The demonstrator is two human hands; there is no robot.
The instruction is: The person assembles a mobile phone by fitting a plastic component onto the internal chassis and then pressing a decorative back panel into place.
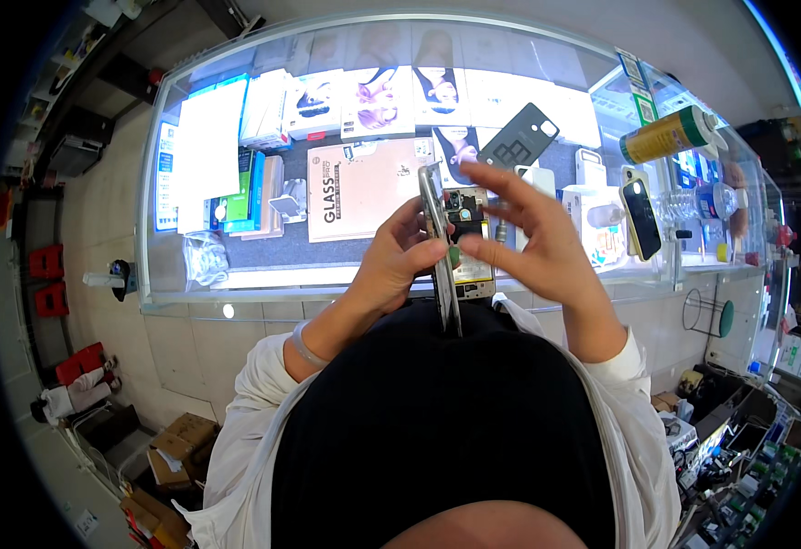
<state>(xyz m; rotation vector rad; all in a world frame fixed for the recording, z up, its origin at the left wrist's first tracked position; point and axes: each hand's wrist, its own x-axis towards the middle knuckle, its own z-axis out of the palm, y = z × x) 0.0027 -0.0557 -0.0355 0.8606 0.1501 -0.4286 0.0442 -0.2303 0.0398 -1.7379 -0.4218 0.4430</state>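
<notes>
Here, at the frame's centre, my left hand (396,261) kept a narrow grip on the opened phone (444,256), tilting it edge-up so its insides faced my right hand (533,233), which hovered beside it, fingers spread wide, above the glass table (236,279).

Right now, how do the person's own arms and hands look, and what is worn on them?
Both hands are bare, without gloves or visible rings. The left hand has a thin, pale translucent band around its wrist. The right hand shows nothing on its wrist. Both forearms are uncovered: the sleeves of a loose white shirt are pushed up toward the elbows. The shirt hangs open over a black top.
</notes>
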